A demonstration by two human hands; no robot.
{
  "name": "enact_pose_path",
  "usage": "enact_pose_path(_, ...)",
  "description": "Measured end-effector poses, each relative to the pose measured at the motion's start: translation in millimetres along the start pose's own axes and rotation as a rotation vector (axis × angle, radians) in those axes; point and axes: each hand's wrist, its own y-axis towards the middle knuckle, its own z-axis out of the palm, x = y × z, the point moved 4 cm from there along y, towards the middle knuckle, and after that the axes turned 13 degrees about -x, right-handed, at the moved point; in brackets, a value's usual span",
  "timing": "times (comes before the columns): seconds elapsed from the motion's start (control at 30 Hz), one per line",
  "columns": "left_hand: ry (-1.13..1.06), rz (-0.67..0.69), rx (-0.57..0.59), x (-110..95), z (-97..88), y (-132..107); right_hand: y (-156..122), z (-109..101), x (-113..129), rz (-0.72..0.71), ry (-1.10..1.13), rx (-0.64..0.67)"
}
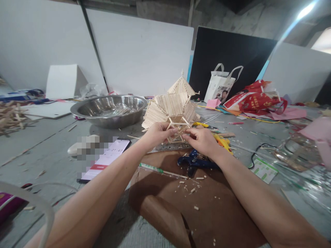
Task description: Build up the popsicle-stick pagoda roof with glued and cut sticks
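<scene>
Your one camera sits on your head and looks out from the near side of the counter, above your arms. It faces forward and down: your left forearm comes in low on the left, your right forearm low on the right, and your left hand and right hand fall close to the middle of the view. It is near enough that the brown sheet spreads large below your hands. Beyond them you see to the counter's far edge, where a white board and a black board stand.
</scene>
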Motion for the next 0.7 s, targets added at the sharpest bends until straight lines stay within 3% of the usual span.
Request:
enact_pose_path(0.23,-0.008,0.012,-0.003,-3,-2.0,-1,-1,-2,0,-0.019,0.042,-0.044)
enact_pose_path(0.47,-0.021,-0.014,-0.058,-4,-9.0,-1,-5,-16,2,-0.033,0.227,-0.314)
enact_pose_path(0.7,-0.061,-0.022,-0.068,-9,-12.0,-1,-5,-12,-1,-0.018,0.235,-0.283)
